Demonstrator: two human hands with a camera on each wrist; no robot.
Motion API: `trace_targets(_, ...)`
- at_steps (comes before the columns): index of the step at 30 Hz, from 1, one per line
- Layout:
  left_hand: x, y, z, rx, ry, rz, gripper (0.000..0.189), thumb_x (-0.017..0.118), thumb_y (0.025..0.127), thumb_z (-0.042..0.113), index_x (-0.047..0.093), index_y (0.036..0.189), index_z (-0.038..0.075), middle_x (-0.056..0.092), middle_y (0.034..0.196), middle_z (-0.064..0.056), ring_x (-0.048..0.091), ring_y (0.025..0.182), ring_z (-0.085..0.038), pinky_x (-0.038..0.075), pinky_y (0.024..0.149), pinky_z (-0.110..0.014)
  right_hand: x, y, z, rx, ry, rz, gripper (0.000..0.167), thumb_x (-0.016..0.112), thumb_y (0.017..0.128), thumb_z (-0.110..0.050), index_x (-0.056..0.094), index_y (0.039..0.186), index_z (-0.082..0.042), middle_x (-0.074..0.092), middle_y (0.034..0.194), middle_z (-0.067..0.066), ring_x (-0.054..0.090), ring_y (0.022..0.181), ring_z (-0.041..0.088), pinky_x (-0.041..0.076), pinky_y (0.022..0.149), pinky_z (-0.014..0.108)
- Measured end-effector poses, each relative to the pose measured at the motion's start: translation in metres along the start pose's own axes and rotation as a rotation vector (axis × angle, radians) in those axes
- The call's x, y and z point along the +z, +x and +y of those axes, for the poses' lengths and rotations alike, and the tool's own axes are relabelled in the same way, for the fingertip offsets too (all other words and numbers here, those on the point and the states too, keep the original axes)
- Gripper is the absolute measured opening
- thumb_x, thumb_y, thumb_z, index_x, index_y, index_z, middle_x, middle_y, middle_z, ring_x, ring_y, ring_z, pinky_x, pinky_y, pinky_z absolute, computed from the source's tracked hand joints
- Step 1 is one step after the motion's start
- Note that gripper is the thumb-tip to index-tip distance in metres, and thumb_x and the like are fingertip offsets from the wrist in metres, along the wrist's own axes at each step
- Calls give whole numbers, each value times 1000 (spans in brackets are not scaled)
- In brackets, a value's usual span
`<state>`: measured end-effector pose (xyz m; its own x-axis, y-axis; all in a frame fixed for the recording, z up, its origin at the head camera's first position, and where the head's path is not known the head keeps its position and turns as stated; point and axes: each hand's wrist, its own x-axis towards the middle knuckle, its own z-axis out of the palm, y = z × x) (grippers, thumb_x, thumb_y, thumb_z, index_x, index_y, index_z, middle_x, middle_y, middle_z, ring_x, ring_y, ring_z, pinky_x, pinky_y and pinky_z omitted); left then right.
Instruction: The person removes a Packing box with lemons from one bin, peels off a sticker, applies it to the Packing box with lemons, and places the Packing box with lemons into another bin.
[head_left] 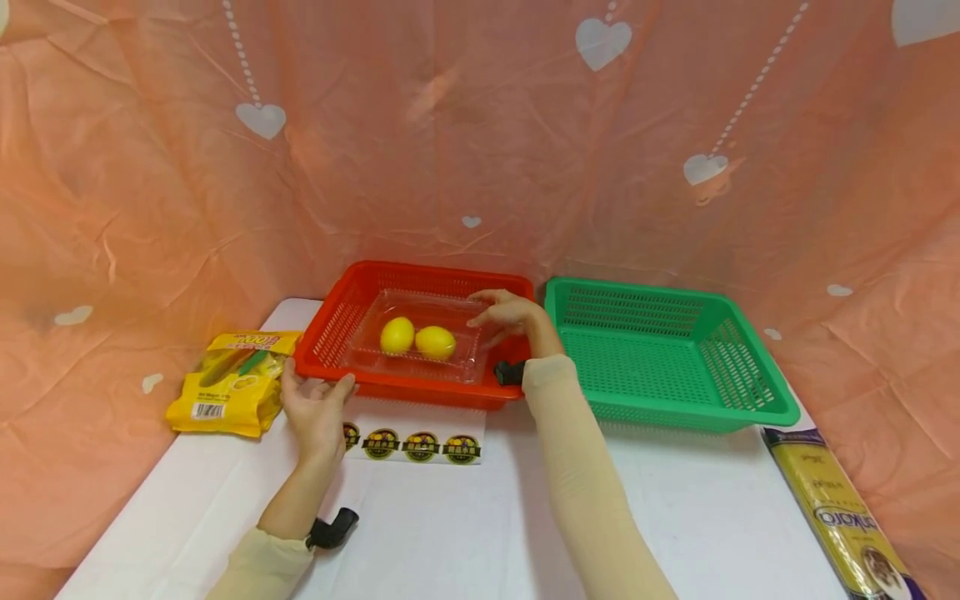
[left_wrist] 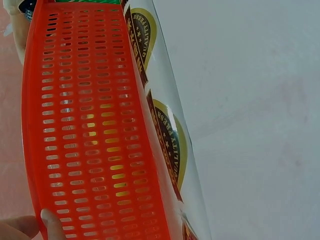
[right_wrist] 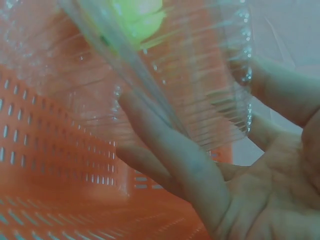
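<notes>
Two yellow lemons [head_left: 397, 335] show through a clear plastic box [head_left: 468, 367] inside the red basket [head_left: 431, 392]. My right hand [head_left: 517, 319] reaches over the basket's right side and holds the box at its right end. From close up in the right wrist view, the fingers [right_wrist: 170, 145] lie under the clear plastic and the thumb [right_wrist: 280, 90] is on the other side. At the basket's front left corner, my left hand [head_left: 315, 417] grips the rim; the left wrist view shows its fingertips [left_wrist: 52, 225] right on the red edge.
A green basket [head_left: 637, 367] stands to the right of the red one. The yellow snack bag [head_left: 232, 383] lies at the left, and a long pasta pack [head_left: 832, 508] at the right edge. A sheet of round labels [head_left: 420, 447] sticks out from below the red basket.
</notes>
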<state>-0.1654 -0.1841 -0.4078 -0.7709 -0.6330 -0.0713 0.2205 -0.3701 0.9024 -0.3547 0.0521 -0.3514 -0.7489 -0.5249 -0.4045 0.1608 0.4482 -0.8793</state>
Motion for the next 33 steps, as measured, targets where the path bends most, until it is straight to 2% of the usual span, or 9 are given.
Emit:
trace_targets(6, -1, 0, 1, -2, -7, -8, 98, 60, 88, -19, 5, 161, 16, 23, 140, -8, 53, 84, -11, 57, 77, -20, 0, -3, -2, -5, -7, 26, 64, 66, 95, -9, 37, 151, -10, 25, 155, 13, 53, 120, 36, 58, 85, 45)
trace_targets(13, 0, 1, 0, 8, -20, -4, 96, 59, 88, -20, 7, 161, 15, 29, 135, -8, 53, 83, -12, 57, 76, -21, -5, -11, -7, -41, 62, 49, 55, 64, 96, -9, 44, 148, -11, 38, 146, 14, 56, 114, 33, 59, 82, 44)
trace_targets(17, -2, 2, -1, 6, -12, -3, 97, 60, 88, -19, 6, 161, 16, 29, 136, -7, 54, 82, -12, 58, 76, -21, -10, -21, -10, -61, 143, 54, 56, 60, 98, -8, 40, 151, -9, 45, 140, 18, 61, 109, 33, 58, 84, 46)
trace_targets(23, -1, 2, -1, 10, -1, -8, 99, 60, 88, -19, 4, 161, 16, 21, 143, -10, 54, 78, -9, 57, 76, -20, -25, -39, -16, -61, 222, 58, 62, 57, 100, -7, 30, 156, -11, 40, 148, 21, 58, 117, 40, 57, 85, 47)
trace_targets(26, -1, 2, -1, 15, 2, -3, 99, 60, 88, -19, 4, 161, 16, 20, 145, -11, 53, 77, -9, 57, 75, -19, -34, -50, -18, -65, 240, 59, 65, 58, 100, -6, 28, 157, -12, 36, 152, 22, 64, 105, 36, 59, 82, 46)
trace_targets(29, -1, 3, -2, 25, 8, 6, 99, 61, 87, -19, 5, 161, 16, 20, 144, -12, 53, 78, -9, 57, 73, -19, -43, -63, -19, -76, 232, 60, 67, 58, 100, -6, 26, 158, -13, 35, 153, 23, 65, 84, 26, 60, 79, 43)
trace_targets(31, -1, 3, -3, 30, 8, 11, 99, 61, 87, -20, 5, 161, 15, 20, 144, -11, 52, 79, -10, 57, 73, -19, -48, -74, -19, -88, 210, 59, 68, 58, 100, -6, 24, 158, -13, 35, 153, 24, 66, 81, 24, 60, 78, 42)
trace_targets(33, 0, 4, -3, 31, 3, 14, 99, 61, 87, -20, 5, 161, 15, 22, 142, -11, 52, 80, -10, 57, 73, -19, -53, -87, -17, -97, 186, 58, 69, 58, 100, -6, 22, 159, -13, 33, 154, 25, 66, 86, 24, 60, 78, 41)
